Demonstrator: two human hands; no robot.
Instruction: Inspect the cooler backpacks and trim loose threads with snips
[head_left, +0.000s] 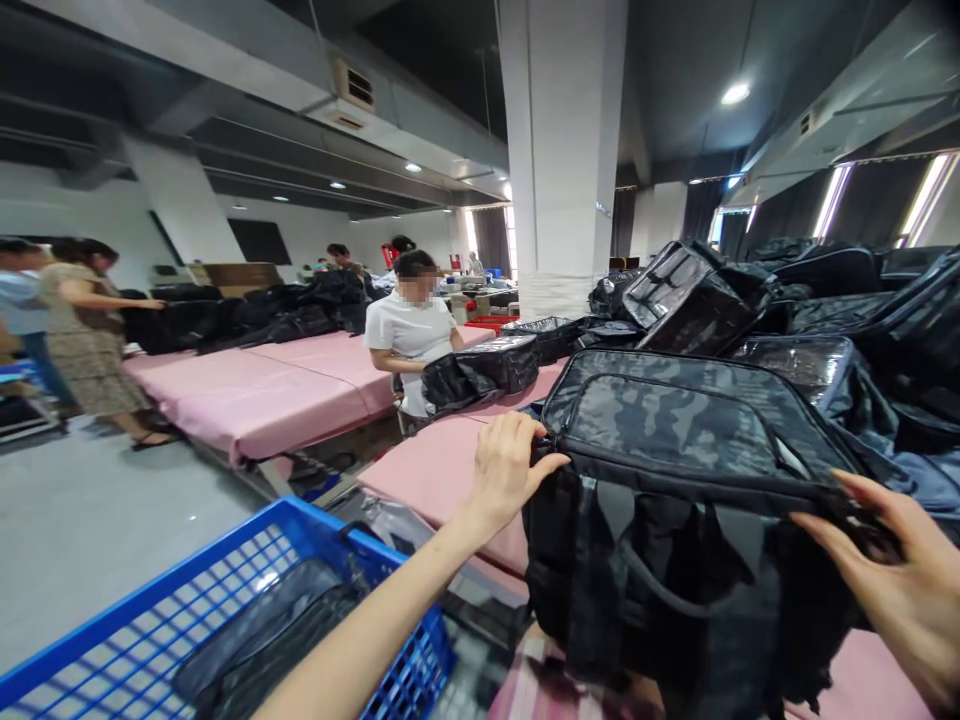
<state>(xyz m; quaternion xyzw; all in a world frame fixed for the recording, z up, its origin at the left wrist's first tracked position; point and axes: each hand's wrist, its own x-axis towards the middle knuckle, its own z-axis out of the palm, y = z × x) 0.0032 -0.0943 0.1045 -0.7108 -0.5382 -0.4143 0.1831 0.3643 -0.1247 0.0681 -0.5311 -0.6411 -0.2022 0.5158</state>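
A dark camouflage bag [667, 420] with a zippered lid and a hanging handle stands in front of me at the right, over the edge of a pink-covered table [420, 470]. My left hand [514, 460] pinches its upper left corner between thumb and fingers. At the upper right corner, my right hand [877, 550] grips the bag's edge, with the thumb on the near side. The lid lies over the top of the bag. Part of the lower body is in dark shadow.
A blue plastic basket [292, 515] with a dark bag inside is at the lower left. Many camouflage bags [690, 300] are piled behind and to the right. Across the table a person in white [412, 330] handles another bag. A column rises behind; other people stand farther left.
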